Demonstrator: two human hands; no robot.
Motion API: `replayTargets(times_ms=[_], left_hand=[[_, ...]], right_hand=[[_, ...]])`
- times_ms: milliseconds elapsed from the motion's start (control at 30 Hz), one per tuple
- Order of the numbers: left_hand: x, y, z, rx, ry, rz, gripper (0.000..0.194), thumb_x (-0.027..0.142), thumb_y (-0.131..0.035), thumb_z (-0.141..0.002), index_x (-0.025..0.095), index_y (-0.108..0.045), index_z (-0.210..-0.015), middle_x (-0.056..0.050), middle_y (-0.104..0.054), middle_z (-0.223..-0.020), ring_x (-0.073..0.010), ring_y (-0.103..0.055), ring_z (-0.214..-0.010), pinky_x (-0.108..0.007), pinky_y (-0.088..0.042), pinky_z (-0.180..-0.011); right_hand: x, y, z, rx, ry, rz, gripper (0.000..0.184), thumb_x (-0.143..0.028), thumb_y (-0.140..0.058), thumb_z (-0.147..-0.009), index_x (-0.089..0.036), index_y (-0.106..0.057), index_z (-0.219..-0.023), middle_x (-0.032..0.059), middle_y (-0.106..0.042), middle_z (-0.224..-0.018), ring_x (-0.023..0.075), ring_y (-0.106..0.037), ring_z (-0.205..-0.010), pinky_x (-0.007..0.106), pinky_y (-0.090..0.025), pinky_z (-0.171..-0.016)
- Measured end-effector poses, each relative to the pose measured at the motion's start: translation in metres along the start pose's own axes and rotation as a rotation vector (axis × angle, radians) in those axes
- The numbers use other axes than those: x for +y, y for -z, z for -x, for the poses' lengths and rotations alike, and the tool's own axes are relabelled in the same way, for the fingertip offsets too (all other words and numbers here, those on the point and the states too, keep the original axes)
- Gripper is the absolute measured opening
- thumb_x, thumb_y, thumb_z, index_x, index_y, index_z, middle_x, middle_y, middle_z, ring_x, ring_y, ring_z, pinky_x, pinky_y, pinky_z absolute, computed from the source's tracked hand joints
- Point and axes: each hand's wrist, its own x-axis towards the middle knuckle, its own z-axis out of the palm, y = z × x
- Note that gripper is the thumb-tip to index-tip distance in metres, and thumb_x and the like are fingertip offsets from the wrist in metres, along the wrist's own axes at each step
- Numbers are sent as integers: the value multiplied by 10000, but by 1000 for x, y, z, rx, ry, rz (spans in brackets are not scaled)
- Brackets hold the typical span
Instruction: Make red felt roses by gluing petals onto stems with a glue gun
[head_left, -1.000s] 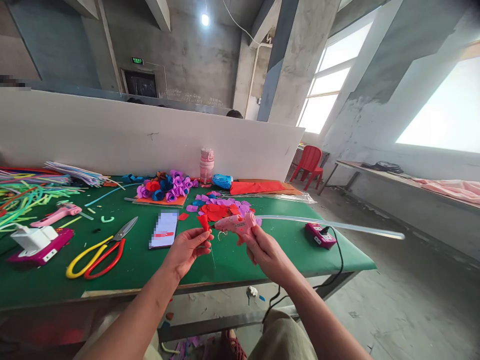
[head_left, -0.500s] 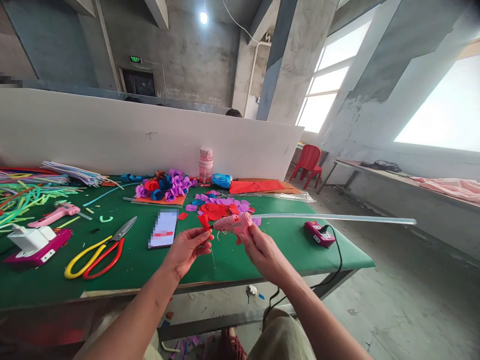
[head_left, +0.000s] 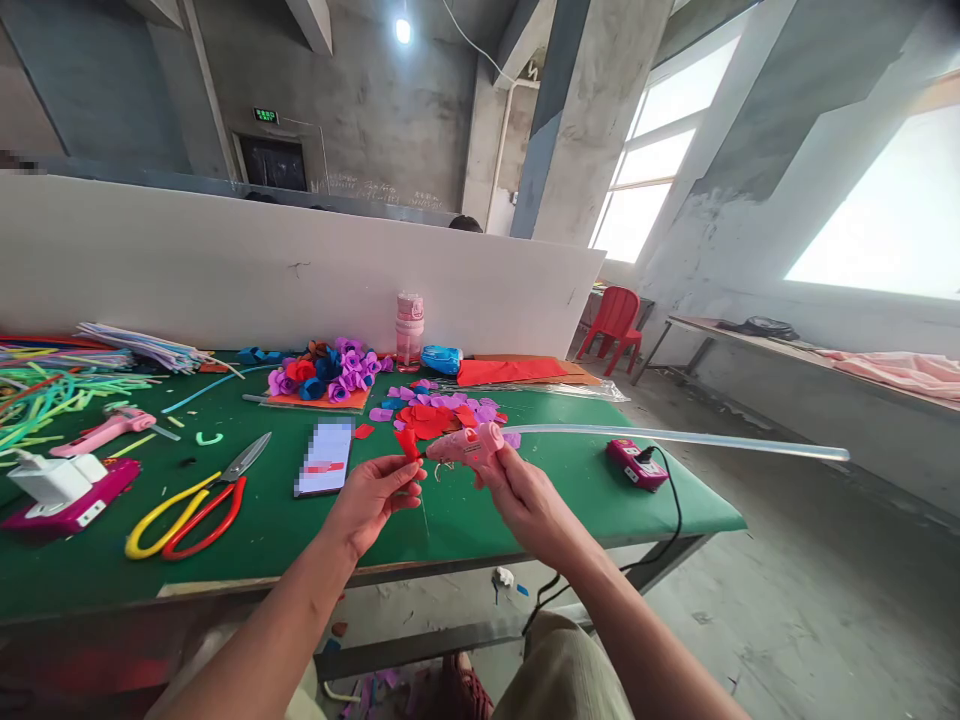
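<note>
My left hand pinches a small red paper flower between thumb and fingers. My right hand is wrapped round the handle of a pink hot glue gun, its nozzle touching or very close to the base of the flower. A long clear glue stick juts out of the gun's back toward the right. Just behind both hands, loose red petals and purple petals lie in a pile on the green table.
Left of my hands are a phone, scissors, a second pink glue gun and a power strip. Finished flowers, a pink bottle and a white partition stand behind. A socket block with a cord sits right.
The view has shifted very slightly. The far end of the glue stick has dipped a little. Both hands keep their hold, with the nozzle still at the flower.
</note>
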Motion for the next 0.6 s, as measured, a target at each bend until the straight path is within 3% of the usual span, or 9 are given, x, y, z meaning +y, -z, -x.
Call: replayTargets(times_ms=[600], left_hand=[[0, -5, 2, 77, -35, -39, 249, 245, -792, -574, 105, -695, -755, -61, -692, -693, -100, -604, -543, -226, -538, -553]], right_hand=[[1, -3, 3, 17, -9, 21, 224, -312, -305, -925, -204, -478, -1017, 43, -641, -809, 181, -561, -685, 268, -383, -617]])
